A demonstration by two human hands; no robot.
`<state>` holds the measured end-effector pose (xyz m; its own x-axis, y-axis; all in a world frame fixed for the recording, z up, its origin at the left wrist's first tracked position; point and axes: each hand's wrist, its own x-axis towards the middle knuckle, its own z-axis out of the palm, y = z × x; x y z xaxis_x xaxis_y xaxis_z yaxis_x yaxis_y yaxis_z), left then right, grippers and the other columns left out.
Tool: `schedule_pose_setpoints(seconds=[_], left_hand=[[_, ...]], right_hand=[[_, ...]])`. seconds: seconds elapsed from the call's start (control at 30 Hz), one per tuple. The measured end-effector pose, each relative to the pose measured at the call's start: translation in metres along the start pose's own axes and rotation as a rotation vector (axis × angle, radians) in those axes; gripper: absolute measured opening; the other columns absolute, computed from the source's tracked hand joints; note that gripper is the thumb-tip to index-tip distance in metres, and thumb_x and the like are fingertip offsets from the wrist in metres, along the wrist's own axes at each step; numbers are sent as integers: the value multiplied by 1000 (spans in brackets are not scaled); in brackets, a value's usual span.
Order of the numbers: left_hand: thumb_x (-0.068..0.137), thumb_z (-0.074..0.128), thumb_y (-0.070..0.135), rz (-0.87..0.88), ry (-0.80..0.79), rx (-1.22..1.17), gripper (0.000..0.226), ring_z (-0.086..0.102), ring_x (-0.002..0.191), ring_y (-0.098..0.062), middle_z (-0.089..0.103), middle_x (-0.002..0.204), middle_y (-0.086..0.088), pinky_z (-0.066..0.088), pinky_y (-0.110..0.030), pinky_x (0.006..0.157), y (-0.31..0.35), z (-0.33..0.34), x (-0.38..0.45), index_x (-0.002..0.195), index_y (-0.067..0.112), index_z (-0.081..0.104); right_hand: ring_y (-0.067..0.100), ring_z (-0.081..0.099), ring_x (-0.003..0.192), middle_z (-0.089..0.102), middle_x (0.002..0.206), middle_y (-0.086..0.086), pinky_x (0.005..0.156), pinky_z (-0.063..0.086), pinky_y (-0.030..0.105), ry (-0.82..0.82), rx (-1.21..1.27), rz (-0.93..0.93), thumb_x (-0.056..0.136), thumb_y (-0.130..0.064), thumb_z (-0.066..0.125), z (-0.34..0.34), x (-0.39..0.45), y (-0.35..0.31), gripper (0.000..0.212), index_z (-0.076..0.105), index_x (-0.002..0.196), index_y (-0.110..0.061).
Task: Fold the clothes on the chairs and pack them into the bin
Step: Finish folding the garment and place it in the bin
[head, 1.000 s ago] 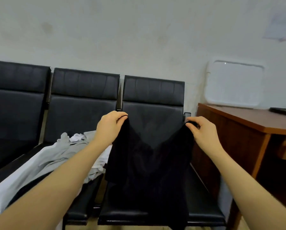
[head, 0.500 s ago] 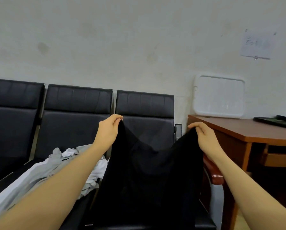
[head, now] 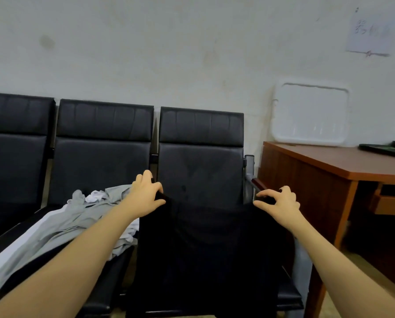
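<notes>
A black garment [head: 210, 249] lies spread over the seat of the rightmost black chair [head: 201, 157]. My left hand [head: 146, 193] pinches its upper left corner. At the upper right corner, my right hand [head: 279, 201] pinches the cloth between thumb and fingers, the other fingers raised. A heap of grey and white clothes [head: 77, 216] lies on the middle chair [head: 102, 152], left of my left forearm. No bin is in view.
A third black chair [head: 13, 152] stands at the left. A wooden desk [head: 334, 166] stands right of the chairs, with a white tray [head: 311, 113] leaning on the wall and a dark flat object [head: 386, 149] on top. The chair's red-brown armrest [head: 259, 184] lies near my right hand.
Both hands have come down and apart with the black garment, which hung in the air before and now lies across the chair seat.
</notes>
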<state>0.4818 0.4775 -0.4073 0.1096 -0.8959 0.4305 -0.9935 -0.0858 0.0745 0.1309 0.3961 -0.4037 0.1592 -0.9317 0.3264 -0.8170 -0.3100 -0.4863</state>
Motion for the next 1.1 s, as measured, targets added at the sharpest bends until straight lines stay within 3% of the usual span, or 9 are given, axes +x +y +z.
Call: schedule_pose_setpoints(seconds=[0.1,0.27,0.4,0.5,0.6,0.7,0.83,0.97,1.1], left_hand=[[89,63,28,-17,78,67,24,39,99,-30,39,115,-14,39,-36,83,-6,13,-3,101,7,60],[76,74,0,-48,313,-130,16,48,73,-39,49,90,-25,43,-41,59,-11,29,-8,82,-4,61],[96,50,9,-83,321,-310,7,46,87,-31,52,89,-10,42,-41,73,-5,25,-11,96,3,54],[99,43,15,-114,330,-398,10,41,85,-24,44,79,-1,36,-36,72,3,16,-12,98,7,48],[98,46,20,-103,372,-370,14,36,86,-19,49,90,-2,24,-31,77,4,8,-14,103,8,52],[93,56,31,-122,374,-402,17,33,92,-17,49,94,1,19,-31,79,2,1,-15,97,15,60],[87,64,37,-240,386,-663,18,33,100,-16,48,94,2,21,-32,89,11,-19,-22,84,19,64],[83,68,41,-271,406,-818,24,42,107,-22,47,92,4,32,-40,99,15,-36,-30,74,19,64],[83,70,37,-264,482,-1024,25,51,104,-24,48,93,4,44,-42,94,27,-63,-42,70,17,63]], right_hand=[[28,29,122,33,114,2,104,23,40,-33,-134,7,85,-51,63,5,-3,3,28,65,108,-35],[26,33,112,33,107,-2,98,23,37,60,-131,-9,91,-44,57,14,-2,10,22,67,101,-27],[22,37,121,44,118,-3,100,15,32,212,-119,-138,96,-28,53,21,1,10,16,65,99,-17],[23,57,93,57,90,0,87,35,34,167,67,-157,99,-18,48,17,3,2,15,56,87,-16],[26,58,76,57,81,8,67,46,37,137,297,-109,101,-22,41,10,0,-4,17,50,89,-15],[20,53,87,57,91,-1,86,37,40,141,168,-157,101,-27,42,1,-1,-3,15,55,99,-19],[14,41,96,48,95,-2,85,20,33,143,92,-183,95,-36,53,-12,-9,-4,12,65,98,-33],[17,37,101,48,102,1,87,19,33,286,225,-132,98,-31,48,-23,-20,-14,15,63,97,-26],[21,38,101,49,105,3,88,20,37,368,263,-90,101,-28,37,-39,-26,-28,21,56,98,-21]])
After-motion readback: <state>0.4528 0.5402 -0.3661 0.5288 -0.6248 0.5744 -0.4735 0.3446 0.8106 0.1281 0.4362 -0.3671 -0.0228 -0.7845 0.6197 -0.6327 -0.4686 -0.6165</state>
